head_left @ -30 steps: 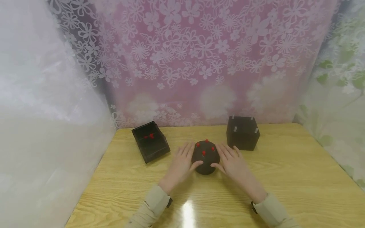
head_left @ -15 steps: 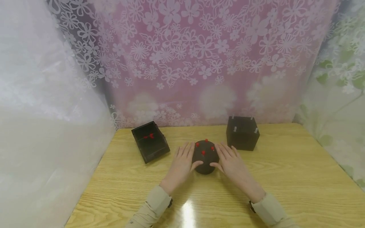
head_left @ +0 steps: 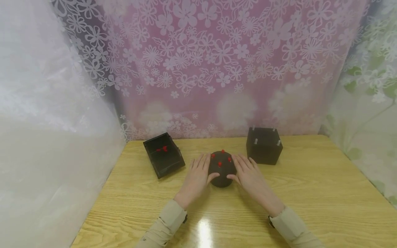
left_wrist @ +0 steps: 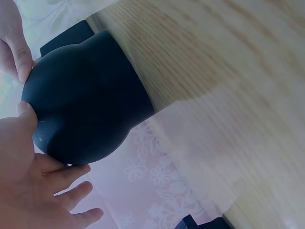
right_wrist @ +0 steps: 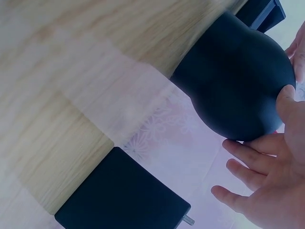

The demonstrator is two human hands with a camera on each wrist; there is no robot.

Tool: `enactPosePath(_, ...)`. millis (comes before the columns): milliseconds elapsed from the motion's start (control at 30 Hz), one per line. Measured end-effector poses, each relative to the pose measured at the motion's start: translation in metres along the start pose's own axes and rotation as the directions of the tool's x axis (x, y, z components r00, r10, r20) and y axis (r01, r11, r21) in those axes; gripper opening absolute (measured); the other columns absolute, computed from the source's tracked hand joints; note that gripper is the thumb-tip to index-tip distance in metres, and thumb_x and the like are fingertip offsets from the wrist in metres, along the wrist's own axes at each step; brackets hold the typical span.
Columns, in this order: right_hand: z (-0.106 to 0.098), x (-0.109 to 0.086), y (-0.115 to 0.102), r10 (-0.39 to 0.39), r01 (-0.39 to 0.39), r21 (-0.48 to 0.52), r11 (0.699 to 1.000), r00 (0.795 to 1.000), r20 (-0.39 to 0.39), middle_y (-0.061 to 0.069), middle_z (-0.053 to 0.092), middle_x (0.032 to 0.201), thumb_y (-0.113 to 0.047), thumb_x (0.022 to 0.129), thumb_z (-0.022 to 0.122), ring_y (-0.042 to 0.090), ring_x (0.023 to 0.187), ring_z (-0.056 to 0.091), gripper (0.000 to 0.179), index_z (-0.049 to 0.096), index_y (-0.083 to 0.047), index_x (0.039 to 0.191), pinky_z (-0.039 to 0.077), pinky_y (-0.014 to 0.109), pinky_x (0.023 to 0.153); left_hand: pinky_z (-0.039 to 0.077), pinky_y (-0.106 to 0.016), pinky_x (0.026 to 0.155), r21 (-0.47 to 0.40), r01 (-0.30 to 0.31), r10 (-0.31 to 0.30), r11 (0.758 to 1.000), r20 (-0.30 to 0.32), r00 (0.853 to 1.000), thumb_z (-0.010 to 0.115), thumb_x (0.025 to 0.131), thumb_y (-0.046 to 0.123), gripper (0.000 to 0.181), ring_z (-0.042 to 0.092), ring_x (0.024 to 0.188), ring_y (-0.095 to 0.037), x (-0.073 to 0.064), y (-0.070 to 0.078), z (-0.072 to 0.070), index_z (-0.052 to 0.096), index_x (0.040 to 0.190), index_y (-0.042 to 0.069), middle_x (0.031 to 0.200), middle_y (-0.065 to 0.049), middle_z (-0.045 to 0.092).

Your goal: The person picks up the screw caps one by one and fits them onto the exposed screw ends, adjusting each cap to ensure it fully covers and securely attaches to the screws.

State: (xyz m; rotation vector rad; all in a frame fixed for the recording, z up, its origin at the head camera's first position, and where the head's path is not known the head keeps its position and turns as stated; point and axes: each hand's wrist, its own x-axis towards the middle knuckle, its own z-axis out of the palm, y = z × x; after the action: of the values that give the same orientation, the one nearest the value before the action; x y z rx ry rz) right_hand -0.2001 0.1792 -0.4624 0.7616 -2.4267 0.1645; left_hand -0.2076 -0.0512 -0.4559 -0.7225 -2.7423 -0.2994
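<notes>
A black, dome-topped block (head_left: 222, 177) with several red pegs on top sits on the table between the two hands. Its sides bulge out over a narrower base, as the left wrist view shows. Against its left side lies the left hand (head_left: 196, 176), fingers nearly straight, thumb on the front. The right hand (head_left: 250, 176) touches the opposite side in much the same way. Both wrist views show thumb and index touching the dome while the other fingers spread away from it. The far face is hidden in the head view.
At the back left of the wooden table (head_left: 149, 213) lies a tilted black open box (head_left: 164, 160) with small red pieces (head_left: 164, 148) inside. Behind the right hand stands a black block (head_left: 264, 148) with several clear pegs on top. A floral curtain (head_left: 217, 86) hangs behind.
The dome-topped block and both hands have shifted slightly left and a little farther away. The box and the block with clear pegs stay put.
</notes>
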Motion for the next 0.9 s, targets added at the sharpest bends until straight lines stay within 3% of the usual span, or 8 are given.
enactPosePath(167, 0.003, 0.003, -0.001, -0.001, 0.001, -0.005, 1.0, 1.0, -0.012, 0.026, 0.057, 0.14, -0.058, 0.1, 0.037, 0.041, 0.13, 0.054, 0.082, 0.049, 0.011, 0.143, 0.044, 0.061, 0.106, 0.024, -0.05, 0.123, 0.01, 0.018, -0.018, 1.0, 0.006, 1.0, 0.044, 0.102, 0.055, 0.081, 0.033, 0.149, -0.032, 0.001, -0.001, 0.001, 0.026, 0.159, 0.0, 0.16, -0.016, 0.038)
enactPosePath(400, 0.005, 0.006, 0.0, 0.019, -0.019, -0.004, 1.0, 1.0, 0.021, 0.025, 0.056, 0.14, -0.049, 0.095, 0.06, 0.041, 0.131, 0.053, 0.079, 0.046, 0.01, 0.146, 0.043, 0.062, 0.107, 0.026, -0.051, 0.122, 0.024, 0.01, -0.01, 1.0, -0.005, 1.0, 0.045, 0.103, 0.053, 0.081, 0.036, 0.147, -0.035, 0.004, -0.003, 0.002, 0.025, 0.159, -0.001, 0.158, -0.018, 0.04)
enactPosePath(567, 0.008, 0.009, 0.001, 0.014, -0.014, -0.009, 1.0, 1.0, 0.016, 0.026, 0.057, 0.138, -0.049, 0.094, 0.06, 0.042, 0.128, 0.054, 0.08, 0.046, 0.01, 0.145, 0.045, 0.062, 0.104, 0.029, -0.052, 0.121, 0.041, -0.005, 0.006, 0.999, -0.019, 1.0, 0.047, 0.102, 0.052, 0.081, 0.039, 0.145, -0.036, 0.007, -0.005, 0.002, 0.026, 0.158, -0.002, 0.155, -0.019, 0.043)
enactPosePath(900, 0.011, 0.017, 0.003, 0.035, -0.035, -0.004, 0.999, 0.998, 0.044, 0.027, 0.055, 0.141, -0.042, 0.089, 0.071, 0.042, 0.131, 0.053, 0.081, 0.045, 0.011, 0.145, 0.045, 0.061, 0.105, 0.028, -0.053, 0.121, 0.016, 0.014, -0.014, 1.0, 0.034, 0.999, 0.044, 0.103, 0.052, 0.081, 0.036, 0.146, -0.037, 0.016, -0.011, 0.003, 0.022, 0.159, -0.003, 0.158, -0.02, 0.039)
